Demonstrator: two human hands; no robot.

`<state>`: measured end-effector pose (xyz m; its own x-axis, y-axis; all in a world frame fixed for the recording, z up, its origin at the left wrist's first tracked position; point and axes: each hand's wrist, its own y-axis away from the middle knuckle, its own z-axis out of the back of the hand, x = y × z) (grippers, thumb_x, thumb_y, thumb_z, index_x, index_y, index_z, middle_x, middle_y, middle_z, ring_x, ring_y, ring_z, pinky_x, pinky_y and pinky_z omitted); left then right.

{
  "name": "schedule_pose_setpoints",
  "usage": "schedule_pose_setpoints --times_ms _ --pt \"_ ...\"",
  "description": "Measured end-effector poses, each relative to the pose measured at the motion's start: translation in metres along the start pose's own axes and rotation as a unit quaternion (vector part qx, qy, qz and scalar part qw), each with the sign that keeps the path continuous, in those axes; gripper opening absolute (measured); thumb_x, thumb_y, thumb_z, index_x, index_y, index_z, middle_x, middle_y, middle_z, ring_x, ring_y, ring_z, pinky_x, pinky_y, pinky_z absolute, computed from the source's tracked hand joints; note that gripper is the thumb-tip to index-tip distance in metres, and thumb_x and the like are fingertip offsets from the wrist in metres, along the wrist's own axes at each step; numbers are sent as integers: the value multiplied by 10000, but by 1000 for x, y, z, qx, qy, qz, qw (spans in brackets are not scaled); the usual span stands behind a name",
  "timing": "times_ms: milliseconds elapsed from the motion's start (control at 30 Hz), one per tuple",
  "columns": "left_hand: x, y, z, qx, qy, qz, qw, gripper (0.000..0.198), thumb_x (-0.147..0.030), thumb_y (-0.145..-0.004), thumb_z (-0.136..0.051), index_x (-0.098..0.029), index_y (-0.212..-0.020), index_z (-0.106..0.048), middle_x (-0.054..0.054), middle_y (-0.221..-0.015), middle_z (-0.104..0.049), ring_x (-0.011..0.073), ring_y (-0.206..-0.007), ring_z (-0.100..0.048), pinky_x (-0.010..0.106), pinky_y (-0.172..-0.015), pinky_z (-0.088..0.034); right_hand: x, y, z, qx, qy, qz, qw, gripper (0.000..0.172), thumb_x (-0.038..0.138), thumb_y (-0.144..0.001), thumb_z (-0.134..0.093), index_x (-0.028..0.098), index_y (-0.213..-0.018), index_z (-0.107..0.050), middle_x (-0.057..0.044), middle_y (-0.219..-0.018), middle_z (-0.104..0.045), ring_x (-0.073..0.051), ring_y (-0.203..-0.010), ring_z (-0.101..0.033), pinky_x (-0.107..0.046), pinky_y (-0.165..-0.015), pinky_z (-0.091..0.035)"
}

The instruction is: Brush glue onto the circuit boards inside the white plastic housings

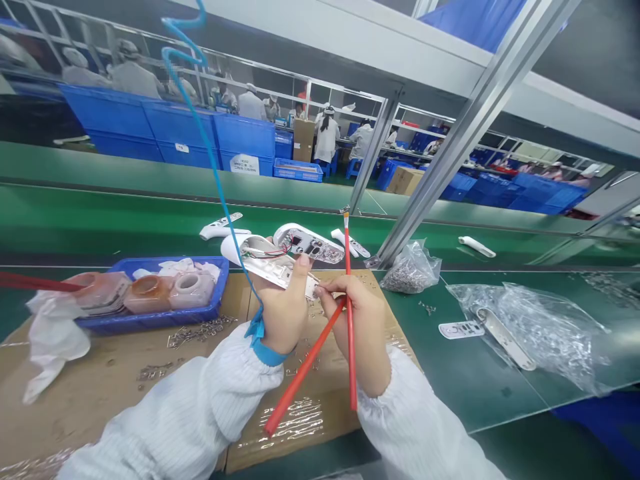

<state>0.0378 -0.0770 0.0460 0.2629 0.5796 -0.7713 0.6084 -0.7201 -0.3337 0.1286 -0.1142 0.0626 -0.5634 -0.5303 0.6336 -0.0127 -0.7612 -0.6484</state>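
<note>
My left hand [285, 313] is closed around an opened white plastic housing [275, 268]. Thin wires run from inside it to the other half [310, 243], which carries a circuit board. My right hand [367, 320] holds two red-handled sticks. The upright one is a paint brush [351, 367] with its bristles up; the tip of the slanting red stick [303, 373] is hidden by my fingers. My right thumb and forefinger pinch at the housing's near end; any small part between them cannot be made out. A blue wrist strap [267, 351] with a coiled cord is on my left wrist.
Small metal pieces [200, 332] lie on cardboard [65, 387]. At left, a blue tray [150, 325] holds jars and white cloths. Bags of parts [413, 270] [545, 327] and more housings [507, 340] lie right. A metal post [470, 127] rises behind; people work beyond.
</note>
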Motion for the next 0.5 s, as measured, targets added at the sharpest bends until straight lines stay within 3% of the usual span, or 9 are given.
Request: schedule_pose_setpoints --times_ms 200,333,433,500 --pt "-7 -1 -3 -16 51 36 998 461 -302 -748 -740 -258 -1129 -485 47 -1093 -614 194 -975 -640 375 -884 -538 -1 9 -15 -45 56 103 992 77 115 -850 -591 181 -813 -603 -2 -757 -656 -120 -687 -580 -235 -630 -500" --pt "-17 -10 -6 -9 90 108 990 464 -238 -748 -733 -282 -1143 -495 51 -1225 -577 207 -1054 -623 382 -890 -547 -3 21 -20 -43 86 192 977 117 150 -895 -548 145 -994 -609 -72 -875 -682 -182 -826 -582 -318 -733 -530" --pt "-22 -19 -7 14 129 150 980 443 -183 -743 -715 -272 -1126 -511 57 -1291 -557 225 -1140 -585 400 -907 -540 -10 18 -4 -11 57 210 976 194 159 -937 -463 165 -1073 -602 -65 -895 -659 -174 -838 -577 -316 -721 -523" --pt "-23 -22 -8 43 137 166 976 455 -174 -727 -720 -263 -1121 -509 64 -1264 -578 238 -1130 -592 424 -878 -552 -15 9 17 -41 30 223 974 226 250 -967 -431 192 -1078 -619 -51 -844 -627 -166 -798 -576 -316 -691 -507"
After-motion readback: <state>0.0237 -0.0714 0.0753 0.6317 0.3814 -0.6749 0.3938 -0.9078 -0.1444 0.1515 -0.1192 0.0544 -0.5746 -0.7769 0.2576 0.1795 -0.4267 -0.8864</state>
